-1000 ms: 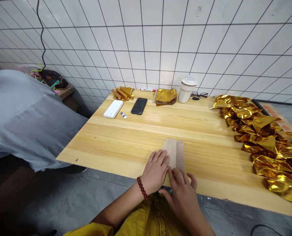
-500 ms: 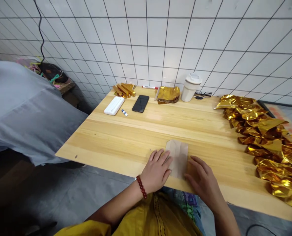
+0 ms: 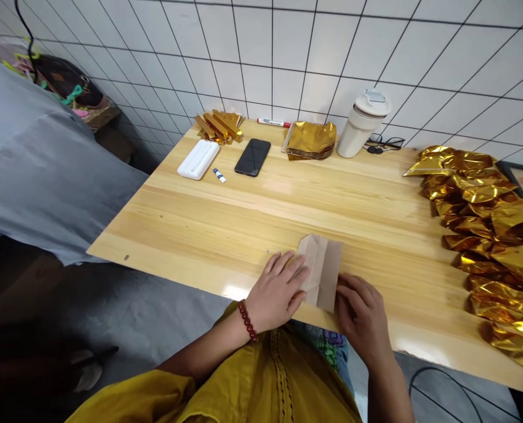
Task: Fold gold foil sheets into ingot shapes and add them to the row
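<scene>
A dull pinkish-beige sheet of paper (image 3: 321,267) with crease lines lies near the front edge of the wooden table. Across its left side my left hand (image 3: 279,288) rests flat, fingers stretched out. My right hand (image 3: 362,311) is at the sheet's right edge, with thumb and fingers drawn together on it. That right part of the paper tilts up from the tabletop. The fingertips of my right hand are partly hidden behind the hand.
Crumpled gold foil pieces (image 3: 495,247) line the table's right side. Toward the wall are a gold foil stack (image 3: 312,141), a white cup (image 3: 362,123), glasses (image 3: 385,143), a marker (image 3: 273,123), a phone (image 3: 252,157), a white box (image 3: 198,159) and foil strips (image 3: 220,126). A person in grey (image 3: 45,158) is at left.
My right hand has closed in on the paper's right edge, and that side has risen. My left hand stays on the sheet. The camera view has shifted.
</scene>
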Motion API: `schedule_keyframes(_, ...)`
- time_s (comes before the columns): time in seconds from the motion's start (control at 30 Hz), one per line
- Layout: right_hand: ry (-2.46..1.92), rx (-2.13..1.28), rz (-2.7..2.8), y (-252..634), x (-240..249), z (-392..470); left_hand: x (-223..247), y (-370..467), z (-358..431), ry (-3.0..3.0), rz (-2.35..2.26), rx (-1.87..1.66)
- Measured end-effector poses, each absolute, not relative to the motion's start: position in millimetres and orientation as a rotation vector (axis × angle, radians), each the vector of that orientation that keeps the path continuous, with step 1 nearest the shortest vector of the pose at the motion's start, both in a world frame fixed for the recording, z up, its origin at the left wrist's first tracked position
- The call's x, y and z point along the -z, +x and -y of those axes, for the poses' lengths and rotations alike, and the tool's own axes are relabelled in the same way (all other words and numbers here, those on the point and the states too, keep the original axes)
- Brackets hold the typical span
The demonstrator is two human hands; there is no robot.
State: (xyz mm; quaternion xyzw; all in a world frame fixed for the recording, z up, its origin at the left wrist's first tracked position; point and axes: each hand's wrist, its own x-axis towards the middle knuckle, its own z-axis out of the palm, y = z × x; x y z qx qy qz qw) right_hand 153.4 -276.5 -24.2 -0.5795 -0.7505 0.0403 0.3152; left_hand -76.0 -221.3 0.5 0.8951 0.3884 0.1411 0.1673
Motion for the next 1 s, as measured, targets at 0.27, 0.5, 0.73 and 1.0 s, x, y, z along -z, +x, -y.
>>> schedule_keyframes(0.27, -1.383, -0.166, 2.201, 136.7, 13.6, 287.6, -3.1, -74.9, 220.8, 2.526, -1.112, -0.34)
schedule_keyframes(0.5, -1.368, -0.16, 2.339, 116.3, 11.0, 288.1, -4.9, -76.5, 219.1, 2.518, -1.106, -0.309)
schedule_keyframes(0.73, -1.378, -0.165, 2.343, 118.9, 11.0, 286.1, -2.7, -78.4, 220.1, 2.522, -1.074, -0.342)
schedule_keyframes(1.0, -1.218, -0.278, 2.267, 123.6, 11.0, 284.8, -26.8, -68.9, 199.8, 2.776, -0.832, -0.191)
